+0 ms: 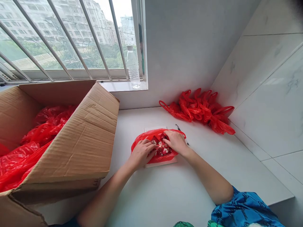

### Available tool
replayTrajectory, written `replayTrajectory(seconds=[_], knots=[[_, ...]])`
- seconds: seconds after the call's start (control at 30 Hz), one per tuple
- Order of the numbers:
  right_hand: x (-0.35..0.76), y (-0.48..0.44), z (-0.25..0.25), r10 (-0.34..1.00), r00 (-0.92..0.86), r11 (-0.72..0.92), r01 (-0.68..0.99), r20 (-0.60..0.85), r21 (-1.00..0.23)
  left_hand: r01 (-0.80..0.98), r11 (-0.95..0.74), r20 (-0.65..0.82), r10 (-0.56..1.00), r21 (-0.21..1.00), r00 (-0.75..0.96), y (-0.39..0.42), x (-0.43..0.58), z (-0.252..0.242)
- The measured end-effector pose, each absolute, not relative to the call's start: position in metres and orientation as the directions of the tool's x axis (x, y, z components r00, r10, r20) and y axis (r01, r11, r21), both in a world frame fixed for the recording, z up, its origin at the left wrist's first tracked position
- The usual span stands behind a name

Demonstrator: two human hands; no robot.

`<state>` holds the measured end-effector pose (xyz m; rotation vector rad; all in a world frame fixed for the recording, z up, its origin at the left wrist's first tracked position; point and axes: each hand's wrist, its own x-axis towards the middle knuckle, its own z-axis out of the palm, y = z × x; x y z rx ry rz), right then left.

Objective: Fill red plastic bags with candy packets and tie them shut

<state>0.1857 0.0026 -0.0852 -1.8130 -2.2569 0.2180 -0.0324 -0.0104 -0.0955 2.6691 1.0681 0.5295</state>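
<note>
A small red plastic bag (142,140) lies on a white flat board (163,163) in the middle of the white counter. Inside it are small red and white patterned packets (163,148). My left hand (142,153) rests on the bag's left side, fingers curled and pinching at the packets. My right hand (176,142) lies on the bag's right side, fingers bent down into the opening among the packets. Both hands touch the bag and its contents.
A large open cardboard box (78,142) holding filled red bags (35,135) stands at the left. A heap of empty red plastic bags (201,110) lies in the back right corner. A clear water bottle (133,66) stands on the windowsill. A thin dark tool (178,127) lies behind the bag.
</note>
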Motion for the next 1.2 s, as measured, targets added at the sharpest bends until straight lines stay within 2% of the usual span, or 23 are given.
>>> replayTrajectory(seconds=[0.07, 0.2, 0.3, 0.4, 0.5, 0.6, 0.67, 0.77, 0.9, 1.03, 1.13, 1.2], knots=[[0.186, 0.0, -0.081, 0.963, -0.216, 0.258, 0.915, 0.163, -0.311, 0.658, -0.655, 0.275, 0.755, 0.372, 0.595, -0.011, -0.031, -0.094], [0.18, -0.007, -0.074, 0.881, -0.309, 0.449, 0.785, 0.358, -0.428, 0.662, -0.469, 0.281, 0.882, 0.584, 0.377, -0.014, -0.03, -0.088], [0.171, -0.012, -0.072, 0.789, -0.403, 0.599, 0.672, 0.463, -0.436, 0.604, -0.384, 0.242, 0.921, 0.698, 0.307, -0.015, -0.029, -0.085], [0.166, -0.016, -0.069, 0.768, -0.411, 0.635, 0.587, 0.49, -0.503, 0.555, -0.331, 0.21, 0.939, 0.763, 0.271, -0.015, -0.029, -0.085], [0.167, -0.018, -0.063, 0.853, -0.344, 0.52, 0.484, 0.393, -0.704, 0.507, -0.306, 0.201, 0.947, 0.806, 0.252, -0.014, -0.029, -0.085], [0.172, -0.016, -0.064, 0.933, -0.315, 0.28, 0.333, 0.174, -0.901, 0.477, -0.305, 0.203, 0.946, 0.825, 0.253, -0.014, -0.029, -0.082], [0.174, -0.011, -0.069, 0.934, -0.35, 0.155, 0.205, 0.075, -0.966, 0.464, -0.294, 0.194, 0.948, 0.836, 0.251, -0.014, -0.029, -0.081], [0.176, -0.004, -0.078, 0.924, -0.374, 0.117, 0.084, 0.077, -0.99, 0.434, -0.263, 0.162, 0.953, 0.862, 0.255, -0.013, -0.029, -0.082], [0.178, -0.001, -0.078, 0.924, -0.368, 0.16, 0.127, 0.104, -0.979, 0.399, -0.26, 0.15, 0.947, 0.879, 0.286, -0.013, -0.029, -0.084], [0.186, -0.009, -0.06, 0.912, -0.379, 0.273, 0.278, 0.156, -0.921, 0.526, -0.321, 0.219, 0.944, 0.787, 0.248, -0.013, -0.034, -0.075], [0.203, -0.015, -0.042, 0.915, -0.322, 0.383, 0.508, 0.242, -0.771, 0.622, -0.324, 0.295, 0.943, 0.713, 0.154, -0.012, -0.042, -0.06], [0.219, -0.017, -0.03, 0.923, -0.228, 0.381, 0.649, 0.31, -0.658, 0.657, -0.332, 0.353, 0.93, 0.676, 0.107, -0.012, -0.049, -0.051]])
